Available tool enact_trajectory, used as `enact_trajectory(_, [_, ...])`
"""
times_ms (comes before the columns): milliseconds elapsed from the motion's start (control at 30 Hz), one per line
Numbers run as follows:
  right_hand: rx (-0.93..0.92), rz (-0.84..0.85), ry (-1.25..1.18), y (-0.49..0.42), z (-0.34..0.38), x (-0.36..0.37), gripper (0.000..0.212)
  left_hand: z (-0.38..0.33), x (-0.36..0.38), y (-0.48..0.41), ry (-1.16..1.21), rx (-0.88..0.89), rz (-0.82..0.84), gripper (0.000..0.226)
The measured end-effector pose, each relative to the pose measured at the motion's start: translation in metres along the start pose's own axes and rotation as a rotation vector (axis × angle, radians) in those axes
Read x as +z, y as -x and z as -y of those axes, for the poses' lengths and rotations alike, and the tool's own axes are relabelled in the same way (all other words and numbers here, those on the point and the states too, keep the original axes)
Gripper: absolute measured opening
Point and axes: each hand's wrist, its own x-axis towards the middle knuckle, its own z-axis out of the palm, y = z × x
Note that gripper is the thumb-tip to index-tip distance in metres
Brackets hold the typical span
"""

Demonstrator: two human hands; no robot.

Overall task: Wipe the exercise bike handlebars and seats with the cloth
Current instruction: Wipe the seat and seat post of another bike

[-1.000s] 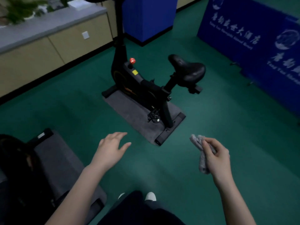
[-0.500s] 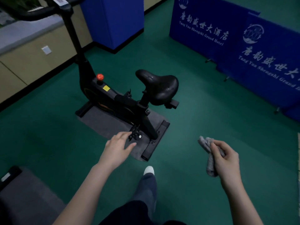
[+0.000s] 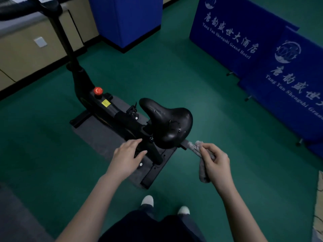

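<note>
Distance is what has changed in the head view: a second ago the black exercise bike (image 3: pixel 108 110) stood well apart from us, and now we stand just behind it, with its black padded saddle-shaped seat (image 3: pixel 167 123) directly in front of our hands. Our right hand (image 3: pixel 217 165) pinches the crumpled grey fluffy cloth (image 3: pixel 193 147) between the thumb and curled fingers. The upper end of the cloth is just beside the rear edge of the seat, but we cannot tell if it touches. Our left hand (image 3: pixel 125 158) is spread with relaxed fingers and holds nothing, near the seat post (image 3: pixel 153 151) and over the grey floor mat (image 3: pixel 94 135). The black handlebars (image 3: pixel 21 9) are far from us, cut by the top left corner. We judge that the walking is finished and the wiping of the seat can begin. No surface looks wiped yet, and the handlebars are left for later.
</note>
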Motion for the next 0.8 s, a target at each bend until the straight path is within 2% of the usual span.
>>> enact_trajectory(167, [-0.031, 0.110, 0.011, -0.056, -0.003, 0.001, 0.018, -0.008, 0.006, -0.021, 0.011, -0.091, -0.048, 0.055])
enact_trajectory(467, [-0.166, 0.501, -0.023, -0.183, -0.016, -0.010, 0.017, -0.070, 0.044, -0.056, 0.105, -0.395, -0.231, 0.055])
enact_trajectory(667, [-0.217, 0.644, -0.036, -0.245, -0.033, -0.018, 0.022, -0.118, 0.072, -0.067, 0.186, -0.554, -0.363, 0.056])
enact_trajectory(800, [-0.269, 0.745, -0.014, -0.268, -0.033, 0.010, 0.021, -0.129, 0.083, -0.074, 0.224, -0.639, -0.434, 0.057])
